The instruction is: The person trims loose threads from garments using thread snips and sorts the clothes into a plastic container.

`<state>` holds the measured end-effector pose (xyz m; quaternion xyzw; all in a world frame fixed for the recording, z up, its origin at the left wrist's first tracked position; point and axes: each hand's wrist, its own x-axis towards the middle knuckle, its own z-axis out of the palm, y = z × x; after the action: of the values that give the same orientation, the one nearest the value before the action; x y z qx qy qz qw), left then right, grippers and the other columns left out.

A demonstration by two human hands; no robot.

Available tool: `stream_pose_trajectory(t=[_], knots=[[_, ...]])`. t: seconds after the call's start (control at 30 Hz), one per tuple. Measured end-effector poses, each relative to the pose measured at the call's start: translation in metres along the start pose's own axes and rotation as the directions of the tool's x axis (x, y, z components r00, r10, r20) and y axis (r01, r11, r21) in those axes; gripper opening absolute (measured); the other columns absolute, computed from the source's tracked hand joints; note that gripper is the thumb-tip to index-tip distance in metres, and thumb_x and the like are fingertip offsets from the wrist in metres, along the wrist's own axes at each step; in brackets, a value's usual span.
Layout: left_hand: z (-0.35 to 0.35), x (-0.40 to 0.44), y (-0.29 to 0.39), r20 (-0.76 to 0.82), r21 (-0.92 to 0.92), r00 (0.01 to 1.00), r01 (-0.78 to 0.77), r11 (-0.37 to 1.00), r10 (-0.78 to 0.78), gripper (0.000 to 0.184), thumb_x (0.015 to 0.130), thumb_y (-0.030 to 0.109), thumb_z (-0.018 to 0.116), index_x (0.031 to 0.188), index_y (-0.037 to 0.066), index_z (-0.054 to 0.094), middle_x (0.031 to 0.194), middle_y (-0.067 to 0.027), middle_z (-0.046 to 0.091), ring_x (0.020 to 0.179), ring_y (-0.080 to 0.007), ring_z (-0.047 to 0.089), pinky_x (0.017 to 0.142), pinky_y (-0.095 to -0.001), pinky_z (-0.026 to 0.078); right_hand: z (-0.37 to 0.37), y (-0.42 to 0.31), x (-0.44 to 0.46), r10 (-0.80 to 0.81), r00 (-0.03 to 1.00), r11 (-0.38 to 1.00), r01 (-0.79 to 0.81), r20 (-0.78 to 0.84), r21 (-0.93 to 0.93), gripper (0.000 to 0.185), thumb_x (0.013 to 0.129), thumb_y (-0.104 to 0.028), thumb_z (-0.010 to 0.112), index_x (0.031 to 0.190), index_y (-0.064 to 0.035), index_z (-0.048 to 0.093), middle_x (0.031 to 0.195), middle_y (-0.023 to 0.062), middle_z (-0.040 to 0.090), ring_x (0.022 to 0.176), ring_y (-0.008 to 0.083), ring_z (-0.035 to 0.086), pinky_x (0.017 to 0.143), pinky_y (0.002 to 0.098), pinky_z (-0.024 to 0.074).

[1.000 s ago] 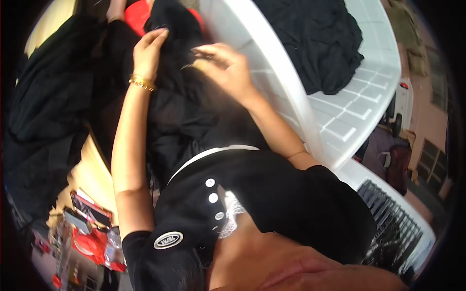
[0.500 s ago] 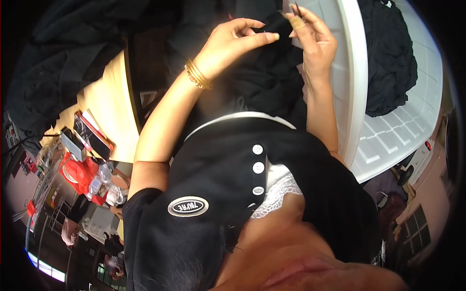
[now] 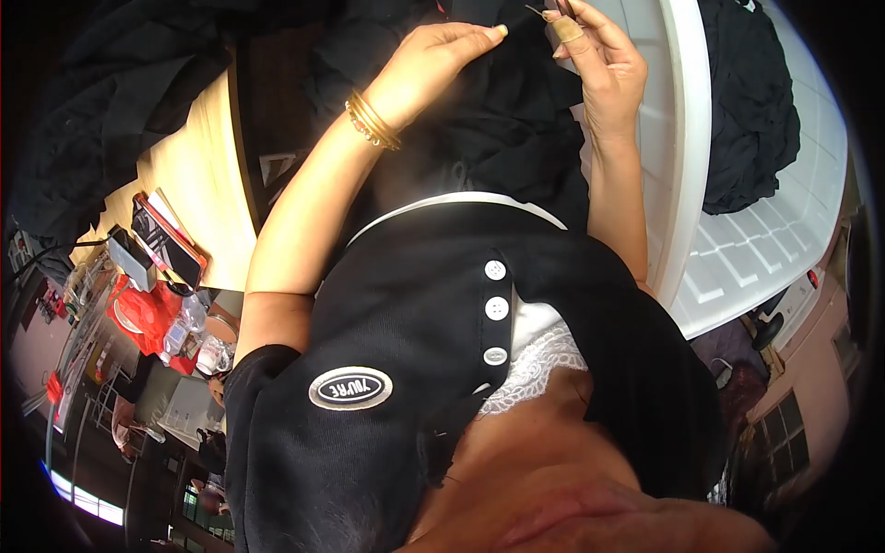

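Observation:
My left hand (image 3: 433, 69), with gold bracelets at the wrist, reaches over the dark cloth. Its thumb and fingers are pressed together on black fabric (image 3: 521, 55). To its right is my right hand (image 3: 604, 69), raised near the white bin's edge. Its fingers are closed on a small pointed metal tool (image 3: 565, 8), whose kind I cannot make out; it is partly hidden by the fingers. A tan wrap (image 3: 567, 30) covers part of my right thumb. The two hands are a short gap apart.
A white plastic bin (image 3: 687, 138) stands at the right, with bunched black cloth (image 3: 751, 120) inside. On the left are a wooden tabletop (image 3: 207, 175), more dark cloth (image 3: 111, 101), a phone-like object (image 3: 166, 244) and a red plastic bag (image 3: 143, 313).
My left hand has moved up slightly, and its fingers have drawn closer together. My right hand has shifted a little right, widening the gap between the hands.

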<state>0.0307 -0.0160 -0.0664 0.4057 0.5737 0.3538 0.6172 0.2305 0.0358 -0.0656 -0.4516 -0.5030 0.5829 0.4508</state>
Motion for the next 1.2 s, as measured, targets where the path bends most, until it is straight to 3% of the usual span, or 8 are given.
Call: stream_pose_trajectory(t=[0.23, 0.27, 0.57, 0.67, 0.77, 0.9, 1.1, 1.2], knots=[[0.008, 0.005, -0.020, -0.049, 0.071, 0.995, -0.084, 0.994, 0.088, 0.041, 0.101, 0.029, 0.064, 0.127, -0.003, 0.068, 0.120, -0.0083, 0.072, 0.113, -0.0139, 0.065, 0.103, -0.0253, 0.046, -0.002, 0.023, 0.007, 0.033, 0.998, 0.996, -0.037, 0.056, 0.077, 0.030, 0.096, -0.004, 0.069, 0.124, 0.0058, 0.066, 0.101, 0.0071, 0.073, 0.081, 0.0086, 0.066, 0.069, 0.0194, 0.0516], [0.010, 0.006, -0.023, -0.089, 0.126, 0.985, -0.138, 0.982, 0.150, 0.049, 0.094, 0.039, 0.069, 0.119, -0.003, 0.071, 0.114, -0.0187, 0.074, 0.107, -0.0229, 0.071, 0.094, -0.0325, 0.052, -0.003, 0.025, 0.008, 0.058, 0.997, 0.996, -0.062, 0.057, 0.063, 0.031, 0.096, -0.004, 0.069, 0.125, 0.0056, 0.066, 0.102, 0.0072, 0.073, 0.080, 0.0086, 0.066, 0.069, 0.0198, 0.0520], [0.009, 0.009, -0.017, -0.085, 0.321, 0.993, -0.050, 0.946, 0.081, 0.038, 0.090, 0.029, 0.073, 0.110, -0.003, 0.074, 0.099, -0.0120, 0.078, 0.089, -0.0190, 0.074, 0.083, -0.0315, 0.055, -0.015, 0.020, 0.001, 0.091, 0.991, 0.983, -0.074, 0.098, -0.169, 0.031, 0.095, -0.012, 0.072, 0.123, 0.0009, 0.071, 0.102, 0.0050, 0.076, 0.072, 0.0043, 0.061, 0.064, 0.0162, 0.0437], [0.007, 0.011, -0.027, -0.162, -0.007, 0.966, -0.203, 0.979, 0.199, 0.026, 0.094, 0.021, 0.070, 0.106, -0.002, 0.073, 0.088, -0.0040, 0.076, 0.078, -0.0117, 0.069, 0.076, -0.0257, 0.053, -0.009, 0.012, -0.001, 0.019, 0.987, 0.995, -0.003, 0.158, -0.098, 0.030, 0.095, -0.011, 0.071, 0.123, 0.0002, 0.071, 0.103, 0.0051, 0.076, 0.073, 0.0045, 0.062, 0.064, 0.0153, 0.0441], [-0.007, 0.006, -0.019, -0.222, -0.202, 0.951, -0.261, 0.944, 0.216, 0.015, 0.098, 0.010, 0.068, 0.109, 0.001, 0.073, 0.102, -0.0010, 0.073, 0.095, -0.0062, 0.064, 0.088, -0.0226, 0.049, -0.010, 0.000, -0.001, 0.042, 0.987, 0.995, -0.026, 0.156, -0.100, 0.028, 0.092, -0.004, 0.074, 0.119, 0.0042, 0.071, 0.108, 0.0070, 0.074, 0.079, 0.0063, 0.065, 0.069, 0.0206, 0.0536], [-0.016, -0.008, 0.016, -0.355, -0.341, 0.879, -0.440, 0.831, 0.319, 0.013, 0.099, 0.010, 0.065, 0.110, 0.006, 0.071, 0.104, 0.0017, 0.070, 0.092, -0.0055, 0.061, 0.085, -0.0230, 0.047, 0.000, -0.019, -0.005, -0.154, 0.985, 0.982, 0.161, 0.074, -0.097, 0.029, 0.091, -0.004, 0.076, 0.118, 0.0040, 0.071, 0.105, 0.0058, 0.072, 0.077, 0.0051, 0.063, 0.068, 0.0185, 0.0507], [-0.029, -0.013, 0.034, -0.028, -0.794, 0.942, -0.225, 0.564, 0.335, 0.018, 0.103, 0.010, 0.055, 0.117, 0.004, 0.064, 0.106, 0.0005, 0.070, 0.092, -0.0067, 0.065, 0.086, -0.0237, 0.049, 0.004, -0.040, -0.005, -0.473, 0.878, 0.823, 0.470, 0.072, -0.318, 0.036, 0.084, -0.009, 0.083, 0.119, -0.0044, 0.074, 0.101, 0.0012, 0.067, 0.074, 0.0038, 0.058, 0.060, 0.0173, 0.0399], [-0.016, -0.012, 0.035, -0.057, -0.855, 0.955, -0.198, 0.480, 0.292, 0.021, 0.104, 0.009, 0.052, 0.120, 0.001, 0.062, 0.114, -0.0041, 0.070, 0.107, -0.0111, 0.065, 0.098, -0.0250, 0.048, 0.011, -0.049, -0.001, -0.565, 0.810, 0.721, 0.576, 0.155, -0.384, 0.039, 0.082, -0.009, 0.084, 0.120, -0.0075, 0.075, 0.105, 0.0036, 0.068, 0.080, 0.0084, 0.061, 0.063, 0.0195, 0.0474]])
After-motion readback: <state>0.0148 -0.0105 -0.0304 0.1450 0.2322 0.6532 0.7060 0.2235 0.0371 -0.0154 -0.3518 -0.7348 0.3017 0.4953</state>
